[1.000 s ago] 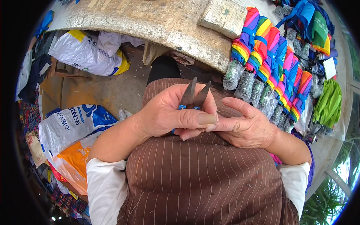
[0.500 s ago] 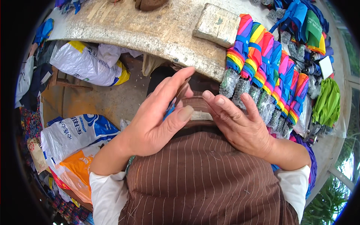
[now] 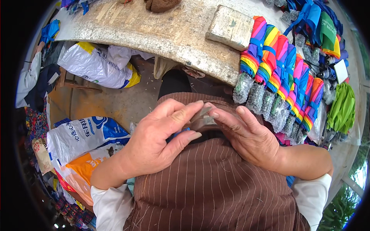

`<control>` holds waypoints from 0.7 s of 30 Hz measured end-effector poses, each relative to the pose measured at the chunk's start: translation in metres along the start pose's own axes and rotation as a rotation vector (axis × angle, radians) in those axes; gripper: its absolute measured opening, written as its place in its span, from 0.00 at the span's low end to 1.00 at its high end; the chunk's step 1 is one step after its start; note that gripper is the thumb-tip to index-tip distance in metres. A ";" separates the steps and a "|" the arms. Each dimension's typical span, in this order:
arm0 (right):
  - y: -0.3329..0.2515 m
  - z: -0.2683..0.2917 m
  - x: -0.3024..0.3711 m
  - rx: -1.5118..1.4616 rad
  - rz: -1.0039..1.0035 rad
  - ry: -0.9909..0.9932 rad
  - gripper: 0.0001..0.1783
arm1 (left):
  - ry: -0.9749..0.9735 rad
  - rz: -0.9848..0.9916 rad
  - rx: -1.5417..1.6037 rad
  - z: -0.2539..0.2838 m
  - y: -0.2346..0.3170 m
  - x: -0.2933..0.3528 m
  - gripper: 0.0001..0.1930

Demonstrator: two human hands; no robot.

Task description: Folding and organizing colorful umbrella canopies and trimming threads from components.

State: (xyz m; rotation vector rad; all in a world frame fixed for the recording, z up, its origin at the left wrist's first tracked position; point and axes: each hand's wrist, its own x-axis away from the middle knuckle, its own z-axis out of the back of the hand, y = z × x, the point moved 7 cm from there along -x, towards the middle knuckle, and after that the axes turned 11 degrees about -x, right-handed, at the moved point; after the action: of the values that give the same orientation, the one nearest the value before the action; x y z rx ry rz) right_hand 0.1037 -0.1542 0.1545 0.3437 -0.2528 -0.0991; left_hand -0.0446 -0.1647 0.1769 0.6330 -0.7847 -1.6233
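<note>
The person's left hand (image 3: 154, 144) and right hand (image 3: 250, 140) meet just above the lap, over a brown pinstriped apron (image 3: 208, 192). Between them sits a small pair of thread snips (image 3: 200, 121), of which only a greyish metal part shows between the fingertips and a sliver of blue handle (image 3: 178, 134) peeks out under the left index finger. The left fingers are curled loosely, index finger stretched forward over the tool and thumb tucked beneath it, so the hand pinches the snips from above and below. The right fingers lie nearly straight and close together, their tips touching the metal from the opposite side; whether they grip it or merely rest on it cannot be told. The blades are mostly hidden, so it is unclear whether they stand open or closed. The main risk appears to be a nick: the right fingertips press right at the metal end, and if the left hand squeezes while a fingertip lies between the blades, the skin would be caught. A second risk is a slip, since the hold looks light and the tool could drop from between the fingers onto the apron or down to the floor beyond the fingertips. Further beyond the fingertips runs a worn workbench (image 3: 154, 34), and beyond the right fingers hang folded rainbow umbrellas (image 3: 277, 73).
</note>
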 end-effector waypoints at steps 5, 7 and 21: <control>-0.001 0.000 0.001 -0.040 0.049 -0.035 0.34 | -0.016 -0.052 0.047 -0.005 0.001 -0.001 0.26; -0.001 -0.001 0.001 -0.054 0.043 -0.032 0.34 | -0.011 -0.056 0.054 -0.006 0.002 -0.001 0.26; 0.003 -0.007 0.000 -0.134 -0.047 0.073 0.31 | 0.041 -0.104 0.070 -0.009 0.005 -0.007 0.28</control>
State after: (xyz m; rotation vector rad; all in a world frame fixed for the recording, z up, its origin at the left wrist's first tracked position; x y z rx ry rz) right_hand 0.1055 -0.1495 0.1493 0.2192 -0.1644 -0.1485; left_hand -0.0334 -0.1594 0.1753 0.7657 -0.7921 -1.6778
